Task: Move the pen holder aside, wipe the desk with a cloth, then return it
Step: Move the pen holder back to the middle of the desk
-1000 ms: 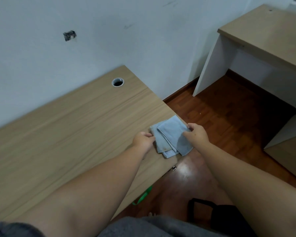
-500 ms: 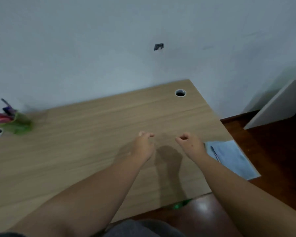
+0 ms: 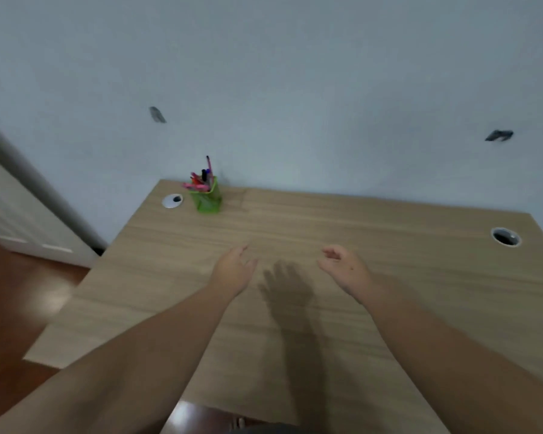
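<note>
A light wood-grain desk (image 3: 389,277) fills most of the view, its far edge set against a pale blue-white wall (image 3: 295,73). The wall carries 2 dark scuff marks, 1 at the upper left (image 3: 157,114) and 1 at the right (image 3: 499,135). The desk has 2 round cable grommets: 1 near the far-left corner (image 3: 172,201) and 1 near the far-right edge (image 3: 506,237). Reddish-brown wooden floor (image 3: 19,302) shows to the left of the desk, with white furniture (image 3: 16,220) beyond it.

The green pen holder (image 3: 207,198) stands upright at the far-left part of the desk, just beside the left grommet and near the wall, with red, pink and dark pens (image 3: 201,178) sticking out of it.

Both bare forearms reach out over the middle of the desk. The left hand (image 3: 232,270) is loosely open, fingers extended forward, holding nothing. The right hand (image 3: 342,267) is half-curled, fingers bent toward the thumb, also empty. Both are well apart from the pen holder; a hand's shadow (image 3: 287,286) falls on the desk between them.
</note>
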Action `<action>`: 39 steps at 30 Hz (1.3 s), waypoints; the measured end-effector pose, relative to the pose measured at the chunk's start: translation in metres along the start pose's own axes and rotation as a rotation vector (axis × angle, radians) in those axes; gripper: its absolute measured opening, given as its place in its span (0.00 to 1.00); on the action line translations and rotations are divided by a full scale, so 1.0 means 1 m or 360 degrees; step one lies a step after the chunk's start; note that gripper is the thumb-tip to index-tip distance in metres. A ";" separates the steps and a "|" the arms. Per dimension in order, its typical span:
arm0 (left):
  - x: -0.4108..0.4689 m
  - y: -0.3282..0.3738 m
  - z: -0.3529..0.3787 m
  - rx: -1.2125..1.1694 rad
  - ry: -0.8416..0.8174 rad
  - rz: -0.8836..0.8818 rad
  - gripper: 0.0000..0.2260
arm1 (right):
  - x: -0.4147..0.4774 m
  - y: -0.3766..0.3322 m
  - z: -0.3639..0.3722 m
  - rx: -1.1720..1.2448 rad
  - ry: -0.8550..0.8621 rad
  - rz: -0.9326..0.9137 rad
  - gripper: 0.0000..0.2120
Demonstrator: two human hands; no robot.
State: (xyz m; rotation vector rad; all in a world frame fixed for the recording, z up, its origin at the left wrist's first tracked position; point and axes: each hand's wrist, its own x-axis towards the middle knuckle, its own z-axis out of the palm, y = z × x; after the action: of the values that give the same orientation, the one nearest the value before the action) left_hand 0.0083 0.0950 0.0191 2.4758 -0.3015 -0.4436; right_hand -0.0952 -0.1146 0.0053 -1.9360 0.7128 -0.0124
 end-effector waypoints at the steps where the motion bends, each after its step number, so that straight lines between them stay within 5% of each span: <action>1: 0.008 -0.011 -0.016 -0.0025 0.0006 -0.0041 0.22 | 0.007 -0.012 0.014 -0.0039 -0.0020 -0.0016 0.19; 13: 0.111 -0.118 -0.135 -0.0280 0.0045 -0.0302 0.23 | 0.104 -0.132 0.154 -0.0373 -0.0233 -0.0188 0.24; 34: 0.258 -0.127 -0.117 -0.1030 -0.0214 -0.0239 0.32 | 0.219 -0.182 0.228 -0.0010 -0.0310 -0.0034 0.40; 39: 0.270 -0.125 -0.116 -0.1135 -0.0198 -0.0106 0.27 | 0.235 -0.194 0.235 0.0115 -0.0421 -0.0108 0.38</action>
State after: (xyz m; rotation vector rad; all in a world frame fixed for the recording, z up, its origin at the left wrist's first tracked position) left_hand 0.3142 0.1703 -0.0327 1.7684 -0.0827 -0.6100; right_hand 0.2638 0.0231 -0.0149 -1.8479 0.4643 0.1711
